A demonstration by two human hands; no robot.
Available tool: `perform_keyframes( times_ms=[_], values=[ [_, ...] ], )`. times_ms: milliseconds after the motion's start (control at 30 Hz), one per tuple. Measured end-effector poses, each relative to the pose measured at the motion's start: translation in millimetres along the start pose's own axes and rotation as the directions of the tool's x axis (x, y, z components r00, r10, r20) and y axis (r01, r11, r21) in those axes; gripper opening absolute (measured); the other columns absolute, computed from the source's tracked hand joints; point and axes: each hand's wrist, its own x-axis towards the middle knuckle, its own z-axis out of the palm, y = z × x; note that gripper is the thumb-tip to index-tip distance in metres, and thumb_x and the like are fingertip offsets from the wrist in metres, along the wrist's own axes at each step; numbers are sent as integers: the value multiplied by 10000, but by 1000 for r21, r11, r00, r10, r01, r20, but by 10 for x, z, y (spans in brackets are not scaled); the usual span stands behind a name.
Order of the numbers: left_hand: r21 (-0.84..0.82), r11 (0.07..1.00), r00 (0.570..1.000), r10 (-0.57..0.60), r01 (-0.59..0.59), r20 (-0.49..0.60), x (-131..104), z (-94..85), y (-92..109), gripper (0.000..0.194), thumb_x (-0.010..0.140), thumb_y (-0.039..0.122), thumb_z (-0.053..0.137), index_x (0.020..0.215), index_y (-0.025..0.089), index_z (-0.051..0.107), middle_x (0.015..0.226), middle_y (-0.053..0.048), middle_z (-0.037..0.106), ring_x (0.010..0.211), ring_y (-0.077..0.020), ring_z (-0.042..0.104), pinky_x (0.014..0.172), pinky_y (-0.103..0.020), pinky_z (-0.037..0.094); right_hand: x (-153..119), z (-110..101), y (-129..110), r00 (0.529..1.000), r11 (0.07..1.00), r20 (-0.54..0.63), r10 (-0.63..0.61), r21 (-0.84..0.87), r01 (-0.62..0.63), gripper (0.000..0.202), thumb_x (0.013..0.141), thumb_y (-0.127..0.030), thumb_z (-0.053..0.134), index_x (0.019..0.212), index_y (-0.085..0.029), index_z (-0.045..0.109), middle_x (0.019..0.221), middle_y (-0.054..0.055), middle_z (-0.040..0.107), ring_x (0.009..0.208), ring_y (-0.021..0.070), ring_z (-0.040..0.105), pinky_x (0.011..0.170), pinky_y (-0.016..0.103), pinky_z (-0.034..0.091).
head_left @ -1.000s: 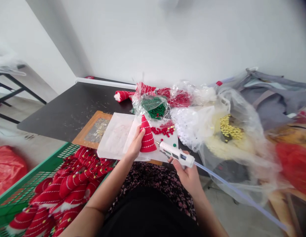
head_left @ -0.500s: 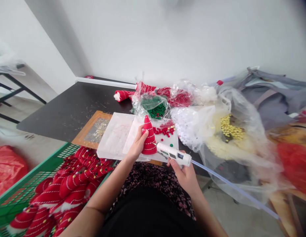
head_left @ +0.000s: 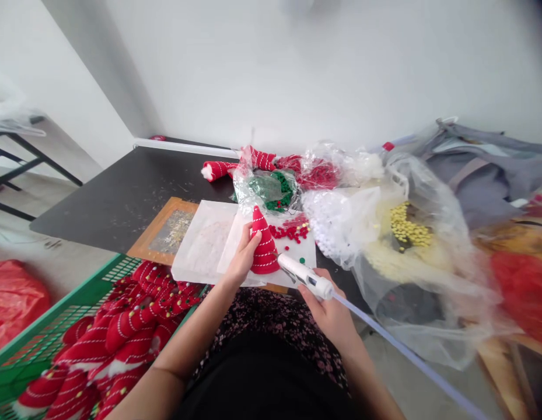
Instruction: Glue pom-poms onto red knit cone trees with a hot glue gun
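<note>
My left hand (head_left: 244, 255) grips a red felt cone with white stitched stripes (head_left: 263, 248), its tip pointing up, over the white paper (head_left: 205, 239). In my right hand (head_left: 329, 309) is a white glue gun (head_left: 303, 273), with a long pale glue stick (head_left: 393, 335) trailing from its back. The gun's nozzle is at the cone's lower right side; whether it touches the cone I cannot tell. Beyond the cone, small red pompoms (head_left: 292, 232) are scattered on the paper, with a green pompom (head_left: 302, 261) nearer the gun.
A green crate (head_left: 73, 303) of red striped cones stands at the lower left. Along the back lie plastic bags of green pompoms (head_left: 282, 189), white pompoms (head_left: 327, 219) and yellow pompoms (head_left: 406, 227). A wood-framed panel (head_left: 159, 230) rests left of the paper.
The glue gun has rolled in my right hand, so its display side has turned away, and its rear end has swung lower and left. The cone has tilted slightly left.
</note>
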Motion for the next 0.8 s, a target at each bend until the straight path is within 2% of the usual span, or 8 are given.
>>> perform_keyframes(
  times_ms=[67, 100, 167, 267, 400, 600, 700, 800],
  values=[
    [-57, 998, 999, -26, 24, -25, 16, -9, -4, 453, 887, 534, 712, 1242, 282, 585, 949, -3, 716, 787, -199, 709, 726, -313, 581, -3, -26, 20, 999, 998, -30, -14, -65, 12, 250, 989, -461, 630, 1037, -219, 671, 914, 98, 745, 751, 244, 694, 729, 346, 563],
    [-88, 995, 998, -43, 39, -35, 23, -13, 0, 455, 881, 526, 719, 1242, 280, 592, 946, -4, 717, 796, -204, 714, 732, -320, 587, -1, -32, 27, 999, 999, -42, -2, -46, 0, 254, 989, -461, 630, 1044, -217, 674, 912, 99, 745, 755, 244, 692, 730, 347, 561],
    [-146, 987, 996, -74, 67, -46, 30, -17, 17, 467, 864, 501, 742, 1246, 273, 602, 959, -11, 726, 820, -218, 724, 745, -334, 599, 11, -31, 32, 997, 995, -44, 57, 87, -53, 275, 1009, -470, 596, 1032, -210, 681, 911, 98, 742, 791, 243, 695, 732, 337, 566],
    [-215, 972, 994, -104, 96, -24, 19, -8, 54, 478, 844, 484, 772, 1231, 250, 619, 969, -28, 740, 834, -229, 734, 742, -335, 603, 42, -14, 28, 990, 937, 6, 139, 324, -133, 363, 1044, -496, 523, 901, -209, 693, 890, 90, 733, 816, 233, 693, 784, 342, 576],
    [-258, 954, 988, -149, 151, 29, -13, 18, 96, 522, 816, 495, 804, 1224, 224, 621, 962, -46, 752, 816, -226, 740, 736, -329, 601, 81, 3, 28, 980, 876, 74, 186, 440, -200, 489, 1044, -558, 498, 763, -205, 686, 777, 73, 724, 701, 205, 646, 792, 354, 568],
    [-257, 955, 989, -139, 148, 53, -29, 39, 116, 545, 806, 513, 802, 1222, 215, 614, 955, -50, 755, 840, -241, 749, 744, -340, 601, 108, 27, 21, 973, 866, 105, 204, 444, -230, 549, 1020, -619, 504, 689, -206, 651, 719, 76, 714, 720, 221, 670, 766, 344, 565],
    [-240, 961, 990, -125, 136, 58, -23, 41, 112, 560, 804, 536, 791, 1224, 213, 609, 931, -52, 748, 865, -259, 751, 761, -357, 603, 96, 23, 49, 978, 895, 92, 189, 394, -210, 554, 1028, -608, 492, 675, -207, 641, 706, 69, 698, 671, 200, 645, 687, 311, 557],
    [-235, 965, 993, -114, 120, 36, -8, 41, 107, 529, 799, 527, 791, 1190, 219, 612, 922, -44, 736, 869, -256, 744, 781, -365, 601, 57, -12, 86, 986, 940, 17, 164, 302, -162, 402, 1017, -543, 560, 843, -203, 685, 797, 80, 719, 713, 212, 668, 645, 297, 565]
  ],
)
